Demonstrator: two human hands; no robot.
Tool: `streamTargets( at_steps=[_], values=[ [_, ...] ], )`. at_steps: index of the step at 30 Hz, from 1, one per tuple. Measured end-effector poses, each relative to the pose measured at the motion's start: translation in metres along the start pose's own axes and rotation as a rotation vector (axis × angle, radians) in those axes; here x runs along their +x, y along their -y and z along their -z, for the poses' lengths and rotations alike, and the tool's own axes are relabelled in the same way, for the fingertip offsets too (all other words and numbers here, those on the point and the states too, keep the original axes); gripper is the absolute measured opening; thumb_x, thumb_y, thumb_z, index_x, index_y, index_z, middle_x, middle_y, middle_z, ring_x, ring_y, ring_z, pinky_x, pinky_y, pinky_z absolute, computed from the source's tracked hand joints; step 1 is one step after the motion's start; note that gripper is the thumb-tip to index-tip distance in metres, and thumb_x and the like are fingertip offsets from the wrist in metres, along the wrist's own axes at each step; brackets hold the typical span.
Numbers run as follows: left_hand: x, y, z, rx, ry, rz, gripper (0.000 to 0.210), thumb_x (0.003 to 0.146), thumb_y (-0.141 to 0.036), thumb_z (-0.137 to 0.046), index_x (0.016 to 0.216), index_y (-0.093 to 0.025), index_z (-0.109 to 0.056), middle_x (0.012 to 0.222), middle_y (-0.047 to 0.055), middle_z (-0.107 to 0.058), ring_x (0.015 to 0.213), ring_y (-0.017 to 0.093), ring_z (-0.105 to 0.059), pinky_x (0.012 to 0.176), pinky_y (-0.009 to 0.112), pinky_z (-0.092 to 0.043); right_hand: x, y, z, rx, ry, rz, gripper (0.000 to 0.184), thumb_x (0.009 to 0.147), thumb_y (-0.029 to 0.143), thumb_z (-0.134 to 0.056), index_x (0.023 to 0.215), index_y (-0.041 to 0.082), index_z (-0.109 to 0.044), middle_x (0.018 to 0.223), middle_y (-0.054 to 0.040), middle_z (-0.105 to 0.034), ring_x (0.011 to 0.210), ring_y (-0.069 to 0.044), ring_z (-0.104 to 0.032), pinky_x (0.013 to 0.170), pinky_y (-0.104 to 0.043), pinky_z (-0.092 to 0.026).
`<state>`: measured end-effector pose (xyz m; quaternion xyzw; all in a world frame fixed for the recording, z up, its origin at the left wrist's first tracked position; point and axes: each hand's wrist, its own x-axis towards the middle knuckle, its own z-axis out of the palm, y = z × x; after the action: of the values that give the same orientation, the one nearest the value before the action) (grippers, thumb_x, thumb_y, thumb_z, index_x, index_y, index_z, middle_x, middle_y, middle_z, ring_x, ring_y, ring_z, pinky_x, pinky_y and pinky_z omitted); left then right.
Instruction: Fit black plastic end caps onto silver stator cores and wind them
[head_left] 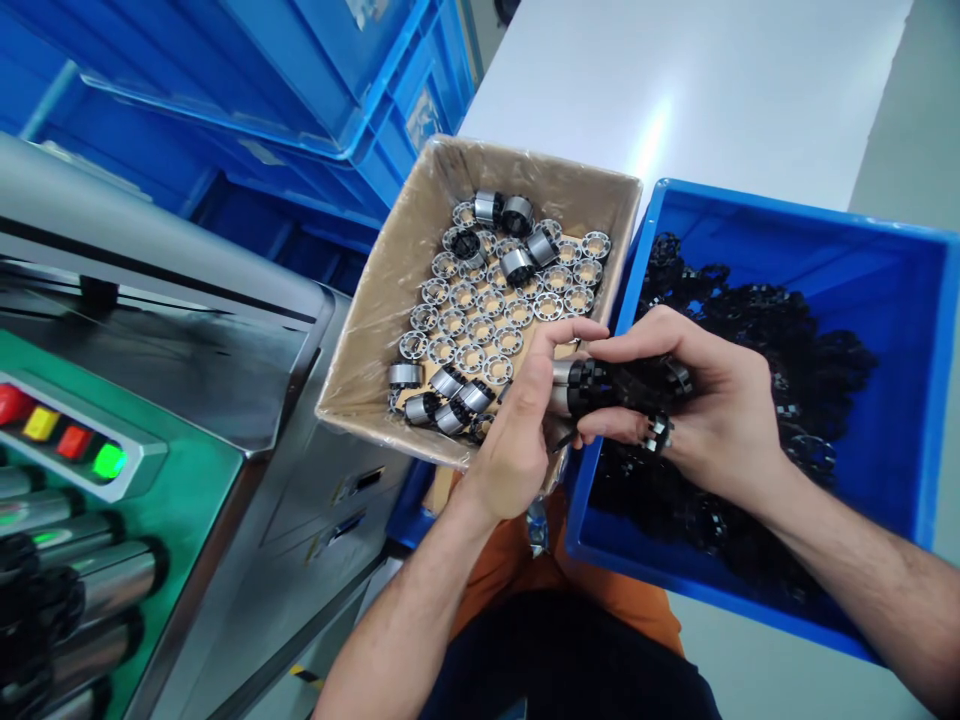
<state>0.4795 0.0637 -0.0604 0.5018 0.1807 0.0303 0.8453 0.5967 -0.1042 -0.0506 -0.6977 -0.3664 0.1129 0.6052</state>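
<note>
1. Curled fingers of the left hand (517, 415) wrapped around metal cylinders (560, 390) with black ends, while the right hand (697, 400) closed thumb and fingers on black plastic pieces (675, 377) (how many, I could not tell).
2. Both handfuls met beside the cardboard box (390, 300) and the blue bin (896, 300); a light, even pinch probably suited the black pieces best, with the metal kept steady and lined up.
3. On the left, the box held ring-shaped metal parts (480, 330) in rows, with loose cylinders (405, 376) on top.
4. On the right, the bin held a dark heap (795, 320).
5. Farther off stood a white table (600, 80) and blue crates (300, 60).
</note>
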Motion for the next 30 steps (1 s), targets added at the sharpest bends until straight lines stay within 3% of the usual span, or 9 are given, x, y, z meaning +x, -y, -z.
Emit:
streamTargets(
  at_steps=[3, 9, 13, 15, 17, 20, 22, 25, 30],
  values=[
    [-0.001, 0.001, 0.000, -0.008, -0.001, 0.024, 0.064, 0.116, -0.091, -0.069, 0.142, -0.032, -0.076, 0.106, 0.005, -0.076, 0.076, 0.020, -0.067, 0.068, 0.032, -0.057, 0.000, 0.002, -0.001, 0.008, -0.016, 0.006, 0.043, 0.088, 0.047, -0.118, 0.124, 0.039, -0.095, 0.110, -0.0015, -0.089, 0.098, -0.027, -0.085, 0.092, -0.050, -0.075],
    [-0.007, -0.001, 0.002, 0.072, 0.026, -0.012, 0.058, 0.122, -0.084, -0.064, 0.148, -0.033, -0.074, 0.115, 0.006, -0.080, 0.085, 0.022, -0.074, 0.075, 0.034, -0.060, -0.002, 0.002, 0.000, 0.083, -0.005, -0.086, 0.044, 0.086, 0.042, -0.120, 0.122, 0.037, -0.094, 0.109, 0.0004, -0.090, 0.097, -0.025, -0.088, 0.091, -0.046, -0.080],
    [-0.003, -0.002, 0.004, 0.092, 0.085, 0.003, 0.071, 0.117, -0.091, -0.066, 0.151, -0.030, -0.078, 0.095, 0.005, -0.080, 0.070, 0.021, -0.070, 0.068, 0.034, -0.056, -0.001, 0.002, 0.002, 0.102, -0.006, -0.056, 0.042, 0.089, 0.046, -0.118, 0.122, 0.037, -0.094, 0.110, -0.0011, -0.089, 0.091, -0.025, -0.087, 0.085, -0.046, -0.081],
    [0.004, -0.002, 0.003, 0.053, 0.012, -0.057, 0.075, 0.109, -0.098, -0.074, 0.131, -0.026, -0.082, 0.098, 0.007, -0.085, 0.068, 0.020, -0.072, 0.063, 0.033, -0.054, 0.002, 0.003, 0.003, 0.170, -0.041, -0.084, 0.044, 0.090, 0.053, -0.116, 0.123, 0.036, -0.093, 0.111, -0.0020, -0.090, 0.089, -0.023, -0.087, 0.085, -0.044, -0.082],
    [0.012, -0.004, 0.002, -0.001, -0.142, -0.158, 0.074, 0.103, -0.097, -0.083, 0.101, -0.024, -0.073, 0.110, 0.008, -0.089, 0.073, 0.019, -0.076, 0.059, 0.030, -0.051, 0.005, 0.004, 0.005, 0.198, -0.051, -0.106, 0.044, 0.092, 0.056, -0.115, 0.124, 0.036, -0.093, 0.117, -0.0028, -0.092, 0.093, -0.024, -0.089, 0.089, -0.044, -0.084],
    [0.019, -0.007, 0.000, -0.040, -0.285, -0.177, 0.067, 0.102, -0.082, -0.094, 0.094, -0.025, -0.059, 0.084, 0.000, -0.078, 0.060, 0.014, -0.064, 0.054, 0.027, -0.045, 0.007, 0.005, 0.007, 0.171, 0.008, -0.121, 0.043, 0.093, 0.055, -0.114, 0.126, 0.036, -0.093, 0.126, -0.0039, -0.094, 0.106, -0.026, -0.092, 0.097, -0.045, -0.084],
    [0.019, -0.009, 0.000, -0.060, -0.253, -0.109, 0.052, 0.106, -0.074, -0.093, 0.112, -0.028, -0.070, 0.073, -0.006, -0.066, 0.056, 0.014, -0.057, 0.056, 0.028, -0.048, 0.007, 0.004, 0.007, 0.168, 0.034, -0.092, 0.041, 0.095, 0.051, -0.113, 0.127, 0.036, -0.094, 0.129, -0.0048, -0.094, 0.118, -0.028, -0.092, 0.105, -0.046, -0.082],
    [0.016, -0.007, 0.001, -0.077, -0.111, -0.040, 0.049, 0.116, -0.070, -0.082, 0.144, -0.031, -0.078, 0.087, -0.001, -0.072, 0.067, 0.019, -0.066, 0.066, 0.033, -0.057, 0.005, 0.002, 0.005, 0.217, 0.055, -0.053, 0.033, 0.101, 0.043, -0.108, 0.131, 0.037, -0.094, 0.136, -0.0039, -0.094, 0.128, -0.028, -0.091, 0.117, -0.047, -0.079],
    [0.010, 0.004, 0.003, -0.019, -0.047, -0.049, 0.057, 0.116, -0.086, -0.075, 0.120, -0.029, -0.075, 0.087, 0.000, -0.068, 0.066, 0.017, -0.060, 0.064, 0.032, -0.052, 0.004, 0.001, 0.002, 0.168, 0.043, -0.071, 0.050, 0.097, 0.031, -0.111, 0.142, 0.039, -0.093, 0.139, -0.0018, -0.095, 0.122, -0.025, -0.093, 0.108, -0.041, -0.080]
  ],
)
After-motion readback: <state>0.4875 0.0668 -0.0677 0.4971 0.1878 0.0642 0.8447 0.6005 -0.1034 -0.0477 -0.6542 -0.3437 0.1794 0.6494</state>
